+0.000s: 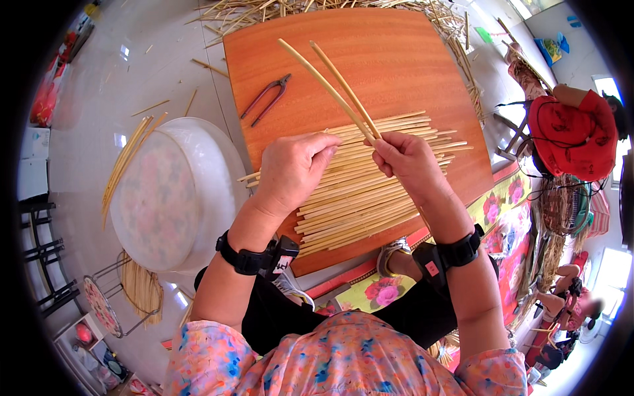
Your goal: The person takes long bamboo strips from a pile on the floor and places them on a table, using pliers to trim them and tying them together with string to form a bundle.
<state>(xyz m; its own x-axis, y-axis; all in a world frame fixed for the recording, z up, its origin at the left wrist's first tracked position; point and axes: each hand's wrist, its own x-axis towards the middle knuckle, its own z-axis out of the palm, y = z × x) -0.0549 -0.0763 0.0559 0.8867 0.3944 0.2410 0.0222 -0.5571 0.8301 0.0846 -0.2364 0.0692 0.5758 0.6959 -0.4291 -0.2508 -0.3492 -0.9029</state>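
My right hand [406, 162] is closed round two pale, peeled cane sticks [343, 92], which fan slightly apart toward the upper left. A thin length also shows below that wrist. Close by on the left, my left hand [297, 165] is closed, thumb pressed to the forefinger; whatever it may pinch is hidden. Both hands are above a row of similar cane sticks [356, 204] laid side by side on the wooden table [396, 49]. A pair of cutters with dark red handles [267, 99] lies farther back on the table, its handles spread.
To the left stands a translucent white plastic tub [158, 191], with several canes [129, 158] beside it. A wire-framed stool [102, 307] is behind it. Loose cane litters the floor beyond the table. At right are a red-covered chair [571, 135] and a person [571, 307].
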